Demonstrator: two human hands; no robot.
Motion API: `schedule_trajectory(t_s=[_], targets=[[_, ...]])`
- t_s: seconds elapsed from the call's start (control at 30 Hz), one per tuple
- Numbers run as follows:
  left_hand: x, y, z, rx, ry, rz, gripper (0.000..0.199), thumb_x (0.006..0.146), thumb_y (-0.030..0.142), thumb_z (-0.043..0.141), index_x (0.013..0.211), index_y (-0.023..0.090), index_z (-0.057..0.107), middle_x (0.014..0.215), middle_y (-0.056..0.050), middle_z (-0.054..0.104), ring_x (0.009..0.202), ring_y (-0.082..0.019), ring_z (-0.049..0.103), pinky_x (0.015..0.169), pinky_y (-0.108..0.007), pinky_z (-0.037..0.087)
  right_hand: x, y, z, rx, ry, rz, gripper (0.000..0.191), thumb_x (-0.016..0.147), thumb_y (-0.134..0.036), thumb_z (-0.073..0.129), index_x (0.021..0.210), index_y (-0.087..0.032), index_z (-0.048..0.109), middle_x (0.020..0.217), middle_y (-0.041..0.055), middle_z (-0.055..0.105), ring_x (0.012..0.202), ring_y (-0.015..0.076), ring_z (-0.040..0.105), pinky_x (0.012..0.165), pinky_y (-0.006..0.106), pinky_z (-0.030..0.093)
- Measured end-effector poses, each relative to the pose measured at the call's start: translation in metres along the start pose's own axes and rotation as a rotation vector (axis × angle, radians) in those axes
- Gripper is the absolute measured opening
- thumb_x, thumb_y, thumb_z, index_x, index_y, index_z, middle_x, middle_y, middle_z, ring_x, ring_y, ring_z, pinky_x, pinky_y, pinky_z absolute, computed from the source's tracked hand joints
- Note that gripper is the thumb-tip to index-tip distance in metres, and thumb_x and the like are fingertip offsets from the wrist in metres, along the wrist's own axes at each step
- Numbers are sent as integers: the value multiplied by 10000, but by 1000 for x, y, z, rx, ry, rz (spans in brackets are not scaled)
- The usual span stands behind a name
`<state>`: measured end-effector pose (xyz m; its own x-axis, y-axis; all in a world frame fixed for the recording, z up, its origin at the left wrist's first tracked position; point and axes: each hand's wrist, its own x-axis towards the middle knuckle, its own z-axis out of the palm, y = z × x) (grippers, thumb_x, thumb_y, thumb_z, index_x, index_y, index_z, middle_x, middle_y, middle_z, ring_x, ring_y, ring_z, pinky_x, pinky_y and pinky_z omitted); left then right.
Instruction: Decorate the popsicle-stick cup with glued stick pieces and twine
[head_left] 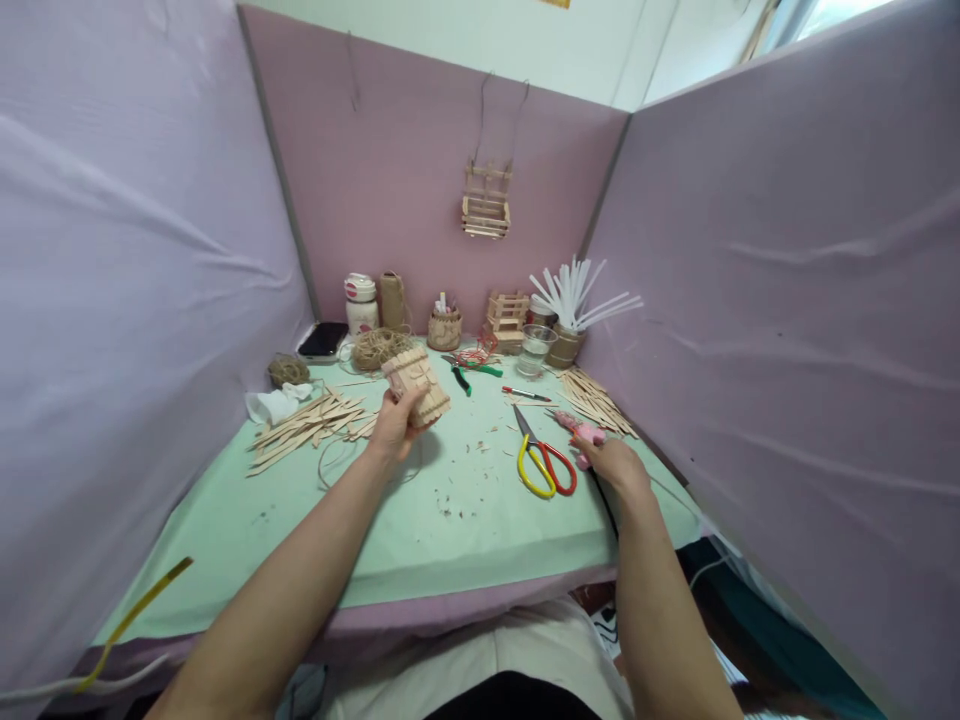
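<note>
My left hand [395,424] is closed round the lower side of a small wooden-stick holder [417,384], which it keeps tilted above the green table. At the right, my right hand [609,460] has its fingers round a pink glue gun [589,436], whose nozzle points up and left. Scissors [541,462] with one yellow and one red handle lie open just left of the glue gun. Wooden sticks [311,422] are heaped to the left of my left hand, and a loop of thin twine lies beneath it.
Pliers [460,376], a red pen [526,394] and more sticks [596,400] lie on the table [420,540]. Along the back stand a jar [361,306], a twine ball [379,348], a clear cup [535,350] and a pot of white sticks [566,347]. A stick basket [486,214] hangs above.
</note>
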<state>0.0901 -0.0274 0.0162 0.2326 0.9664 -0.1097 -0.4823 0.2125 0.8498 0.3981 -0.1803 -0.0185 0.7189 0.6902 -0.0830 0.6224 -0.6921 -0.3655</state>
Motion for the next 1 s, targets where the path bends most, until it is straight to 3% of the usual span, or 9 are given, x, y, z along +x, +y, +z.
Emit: schedule_trajectory(t_s=[0.17,0.3,0.4,0.6,0.73,0.9,1.0], targets=[[0,-2,-1,0,-35,11,577,582,289,810,1081,223,527,1138,-80,640,858,-202,670,691,-372,583,5,-11,1,120,-16,-6,242,731,-338,605,556,-177,655,584,102,649,660,228,628,562,289,383],[1,-4,-3,3,-44,-2,597,584,295,815,1100,222,522,1141,-89,642,856,-212,675,678,-375,586,-11,-16,-4,727,-46,-36,111,667,-266,653,642,-158,649,553,58,633,579,189,611,509,260,407],[2,-5,-4,-10,-68,-4,596,585,284,818,1100,221,526,1147,-92,643,878,-219,677,691,-381,588,-30,-28,-11,1052,-69,-58,195,591,-273,743,710,-167,631,642,42,664,600,164,613,489,229,433],[0,-6,-4,-20,-91,-5,572,591,274,813,1085,215,531,1154,-94,647,911,-237,676,714,-409,593,-68,-61,-15,1345,-250,-95,349,562,-400,820,734,-184,607,624,-6,627,499,101,531,433,201,424],[0,-6,-4,-15,-82,-6,582,587,274,816,1087,215,525,1149,-99,654,922,-241,675,726,-414,594,-85,-78,-3,1421,-395,-118,394,499,-325,867,770,-178,620,631,-16,611,528,109,549,468,215,454],[0,-8,-4,-7,-107,-2,595,593,286,821,1108,206,534,1197,-113,638,959,-251,667,752,-420,590,-103,-95,9,1380,-356,-251,437,564,-386,838,919,-199,665,997,58,681,824,188,643,690,309,549],[-2,-10,-3,-17,-133,8,578,599,259,816,1107,193,548,1171,-115,651,952,-250,671,783,-436,584,-114,-103,13,1188,-340,-363,428,670,-507,739,904,-154,674,947,99,692,795,199,642,684,318,535]])
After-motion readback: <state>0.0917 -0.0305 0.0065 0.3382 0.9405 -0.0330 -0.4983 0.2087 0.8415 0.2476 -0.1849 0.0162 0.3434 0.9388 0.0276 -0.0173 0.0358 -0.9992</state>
